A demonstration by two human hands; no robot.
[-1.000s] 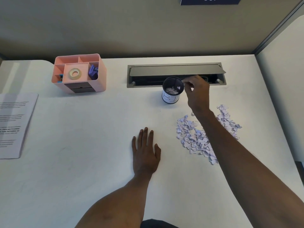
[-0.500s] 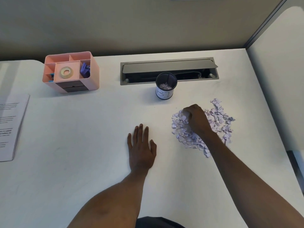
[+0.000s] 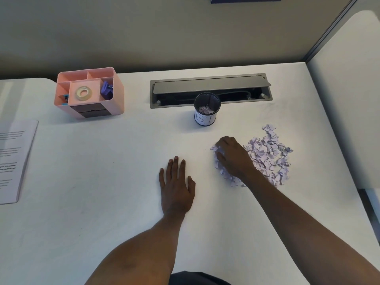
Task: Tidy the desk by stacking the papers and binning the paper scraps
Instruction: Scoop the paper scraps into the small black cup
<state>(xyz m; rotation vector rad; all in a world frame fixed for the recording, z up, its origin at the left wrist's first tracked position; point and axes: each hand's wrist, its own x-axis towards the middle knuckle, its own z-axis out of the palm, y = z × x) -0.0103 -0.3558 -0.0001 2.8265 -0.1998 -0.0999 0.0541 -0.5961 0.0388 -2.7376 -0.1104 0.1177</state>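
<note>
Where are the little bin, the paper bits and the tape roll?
bin (image 3: pixel 204 120): head view, white front label.
paper bits (image 3: pixel 267 153): head view, middle of pile.
tape roll (image 3: pixel 89 94): head view, ring's right side.

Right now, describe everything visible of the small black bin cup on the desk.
The bin cup is a round cup of black wire mesh, with a white label round its lower wall marked by hand with "BI". It stands upright on the white desk, just in front of the grey cable hatch. A few pale paper scraps lie inside. Neither the left hand nor the right hand touches it.
</note>
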